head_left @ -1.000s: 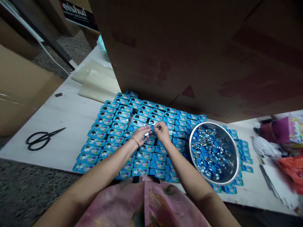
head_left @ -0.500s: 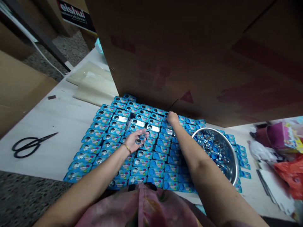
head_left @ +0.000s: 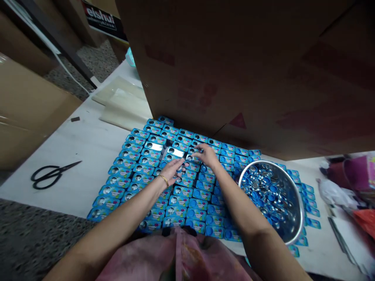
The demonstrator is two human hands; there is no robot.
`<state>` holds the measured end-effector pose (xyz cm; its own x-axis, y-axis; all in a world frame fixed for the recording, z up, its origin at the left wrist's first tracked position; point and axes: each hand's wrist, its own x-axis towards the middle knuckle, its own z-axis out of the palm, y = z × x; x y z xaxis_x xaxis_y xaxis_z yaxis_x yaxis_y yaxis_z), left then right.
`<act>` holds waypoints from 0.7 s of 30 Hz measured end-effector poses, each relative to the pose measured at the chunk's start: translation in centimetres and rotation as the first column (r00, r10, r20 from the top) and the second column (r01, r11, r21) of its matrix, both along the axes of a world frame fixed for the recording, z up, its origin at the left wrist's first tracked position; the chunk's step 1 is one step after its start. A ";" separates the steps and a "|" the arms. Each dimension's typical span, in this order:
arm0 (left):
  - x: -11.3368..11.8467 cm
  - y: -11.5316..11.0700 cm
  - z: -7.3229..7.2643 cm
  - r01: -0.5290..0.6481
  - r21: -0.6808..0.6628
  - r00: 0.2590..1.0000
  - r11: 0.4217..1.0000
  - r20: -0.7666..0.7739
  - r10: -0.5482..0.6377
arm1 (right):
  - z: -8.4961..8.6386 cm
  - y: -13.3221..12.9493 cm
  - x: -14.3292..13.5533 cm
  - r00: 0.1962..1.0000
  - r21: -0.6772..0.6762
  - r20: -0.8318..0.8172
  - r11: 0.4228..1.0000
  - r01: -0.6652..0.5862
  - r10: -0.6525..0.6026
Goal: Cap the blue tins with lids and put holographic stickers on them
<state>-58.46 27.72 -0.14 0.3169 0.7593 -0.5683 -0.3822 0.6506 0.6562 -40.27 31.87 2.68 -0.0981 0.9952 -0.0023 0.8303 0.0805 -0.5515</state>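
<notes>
Rows of small blue tins [head_left: 176, 211] with printed lids and round openings cover the table in front of me. My left hand [head_left: 172, 171], with a gold bangle at the wrist, is curled around a few small round metal caps [head_left: 179, 169] above the middle rows. Just to its right, my right hand [head_left: 206, 154] reaches over the tins with thumb and fingers apart, close to a tin's round opening; nothing can be made out between them. A steel bowl [head_left: 299, 212] full of blue and silver caps [head_left: 265, 191] stands to the right, beside my right forearm.
A large cardboard box [head_left: 222, 70] stands behind the tins. Black scissors [head_left: 55, 174] lie at the left on the white table [head_left: 96, 150]. Plastic sheets [head_left: 124, 107] are at the back left. Bags, including a white one [head_left: 336, 191], sit at the far right.
My right hand has moved left and nearer, from the back row toward my left hand, and its fingers have spread. My left hand still holds caps. The view has shifted slightly.
</notes>
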 end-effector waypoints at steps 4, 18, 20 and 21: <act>1.2 -0.2 0.0 -0.001 -0.063 1.000 0.998 0.029 0.003 | -1.0 -2.8 -2.7 0.952 0.034 -0.217 0.976 -0.216 0.218; -1.3 0.2 1.0 0.055 -0.103 0.964 0.993 0.266 -0.026 | -0.3 10.2 7.1 0.830 -0.299 0.409 0.804 0.514 -0.379; -1.4 0.4 1.5 0.042 -0.101 0.965 0.994 0.262 -0.015 | -0.2 11.0 6.9 0.839 -0.331 0.412 0.799 0.502 -0.356; -1.4 0.5 1.7 0.031 -0.104 0.965 0.994 0.264 -0.003 | -0.1 11.1 6.9 0.843 -0.347 0.416 0.798 0.493 -0.340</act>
